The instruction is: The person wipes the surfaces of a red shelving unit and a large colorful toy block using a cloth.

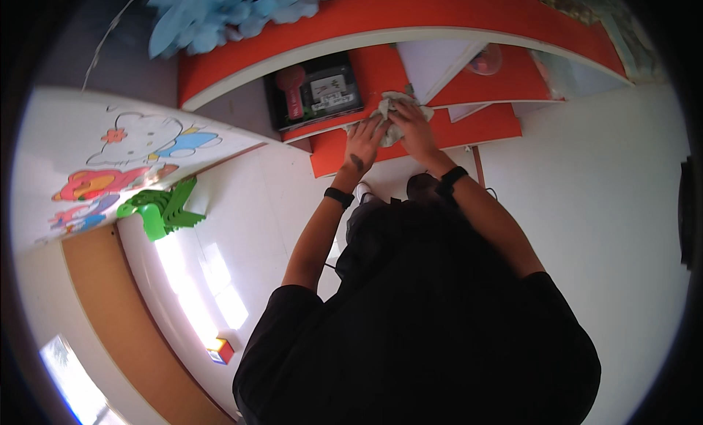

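A crumpled pale cloth (393,136) is bunched on the red shelf (381,66) in front of me. My left hand (364,141) has its fingers bent over the cloth's left part, with a dark patch on the back of the hand. Gripping the upper and right part of the same cloth is my right hand (412,128). Both hands are close together near the shelf's front edge, and the cloth hides some fingertips. Just left of them, a black tray (278,106) holds a red item and a white card-like piece.
Above, a red shelf top (410,11) with a white edge overhangs the compartments, bearing blue artificial flowers (220,19). A clear round container (486,60) sits in the right compartment. Stacked green plastic chairs (160,207) stand left, by a cartoon-painted panel (139,143). A colourful cube (220,350) lies lower left.
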The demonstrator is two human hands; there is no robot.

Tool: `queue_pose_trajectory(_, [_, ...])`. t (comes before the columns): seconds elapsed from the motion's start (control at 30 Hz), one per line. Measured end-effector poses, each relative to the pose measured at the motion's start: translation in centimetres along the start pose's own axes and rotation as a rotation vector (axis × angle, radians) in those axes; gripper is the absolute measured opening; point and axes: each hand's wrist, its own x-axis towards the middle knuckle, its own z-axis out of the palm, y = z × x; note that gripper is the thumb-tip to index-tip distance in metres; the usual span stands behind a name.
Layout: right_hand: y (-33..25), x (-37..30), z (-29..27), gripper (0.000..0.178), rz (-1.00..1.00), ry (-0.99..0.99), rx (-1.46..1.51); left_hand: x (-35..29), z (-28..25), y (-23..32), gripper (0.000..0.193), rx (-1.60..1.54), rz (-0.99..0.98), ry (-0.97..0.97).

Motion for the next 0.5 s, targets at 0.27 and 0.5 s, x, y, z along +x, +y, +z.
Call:
queue_pose_trajectory(0.27, [1.0,-3.9,-1.0,0.045,0.032,-0.192,0.108,-1.7,2.0,1.4,0.048,-0.497,-0.146,-0.017])
queue_pose_trajectory(0.5, [7.4,-5.2,-9.2,0.038,-0.094,-0.065,0.059,3.0,1.4,7.6,0.048,-0.404,-0.079,0.028])
